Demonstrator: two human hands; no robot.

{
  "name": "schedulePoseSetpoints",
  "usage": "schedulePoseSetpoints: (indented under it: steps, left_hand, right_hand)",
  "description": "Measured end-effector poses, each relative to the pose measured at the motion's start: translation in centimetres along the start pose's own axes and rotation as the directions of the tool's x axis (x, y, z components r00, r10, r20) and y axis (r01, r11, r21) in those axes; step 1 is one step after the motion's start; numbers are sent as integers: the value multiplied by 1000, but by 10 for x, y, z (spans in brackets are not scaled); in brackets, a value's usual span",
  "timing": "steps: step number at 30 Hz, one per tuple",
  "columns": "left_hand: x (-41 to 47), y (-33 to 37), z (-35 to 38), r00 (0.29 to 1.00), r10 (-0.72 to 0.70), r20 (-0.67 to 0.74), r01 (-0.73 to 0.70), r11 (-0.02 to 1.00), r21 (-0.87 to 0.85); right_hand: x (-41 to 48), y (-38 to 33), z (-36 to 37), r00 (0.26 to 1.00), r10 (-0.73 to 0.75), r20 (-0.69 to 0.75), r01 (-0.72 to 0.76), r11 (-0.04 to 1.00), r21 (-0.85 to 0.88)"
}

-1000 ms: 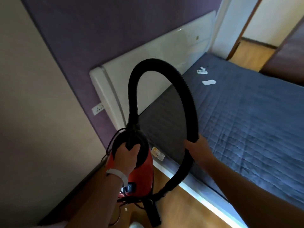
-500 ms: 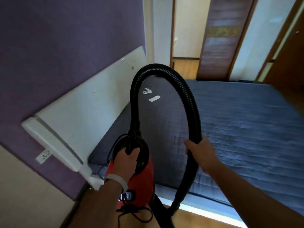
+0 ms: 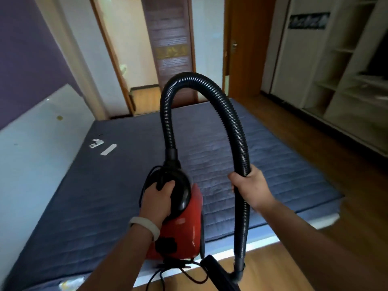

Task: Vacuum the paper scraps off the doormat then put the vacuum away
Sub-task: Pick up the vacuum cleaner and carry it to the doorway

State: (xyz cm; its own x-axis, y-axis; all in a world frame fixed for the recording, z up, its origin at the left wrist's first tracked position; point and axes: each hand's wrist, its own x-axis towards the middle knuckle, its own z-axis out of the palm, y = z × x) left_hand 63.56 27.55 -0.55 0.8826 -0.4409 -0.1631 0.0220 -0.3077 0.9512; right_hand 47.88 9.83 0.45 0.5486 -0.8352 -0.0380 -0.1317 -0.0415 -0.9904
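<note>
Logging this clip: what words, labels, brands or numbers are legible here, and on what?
Nothing reads clearly.
Dark sign on the wardrobe: white marks, too blurred to read.
Gold panel on the brown door: blurred, cannot tell if lettering.
White slips on the mattress: too small to read.
Red vacuum: no legible brand.

Bare forearms, no sleeves; white wristband (image 3: 144, 226) on left wrist.
</note>
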Motion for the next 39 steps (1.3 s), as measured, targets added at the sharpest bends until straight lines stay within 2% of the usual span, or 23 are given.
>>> schedulePoseSetpoints:
  steps: [6,11,20,24,32,39]
  left_hand:
    - [7,25,97,977,48,207,-60,997,52]
    - [18,35,175,919,69,389,-108,991,78]
    - [64,57,310,760,96,643,-200,976,91]
    - [84,72,358,676,95,731,-235,968,92]
    - [87,90,437,520,110,847,-308,949,66]
    - [73,96,508,473,74,878,-328,940,97]
  right_hand:
    - [-5,10,-92,982,21,-188,-20,1000,4]
    - [-7,24,-151,931,63,-360,-81,996,-35]
    - [31,36,-221,754,104,-649,-188,980,-60]
    - [52,35,-238,663,99,-742,-264,959,-108]
    - [52,42,-281,461,123,-879,-346,937,-50]
    - [56,52,-330,378,103,-920,-367,929,-47]
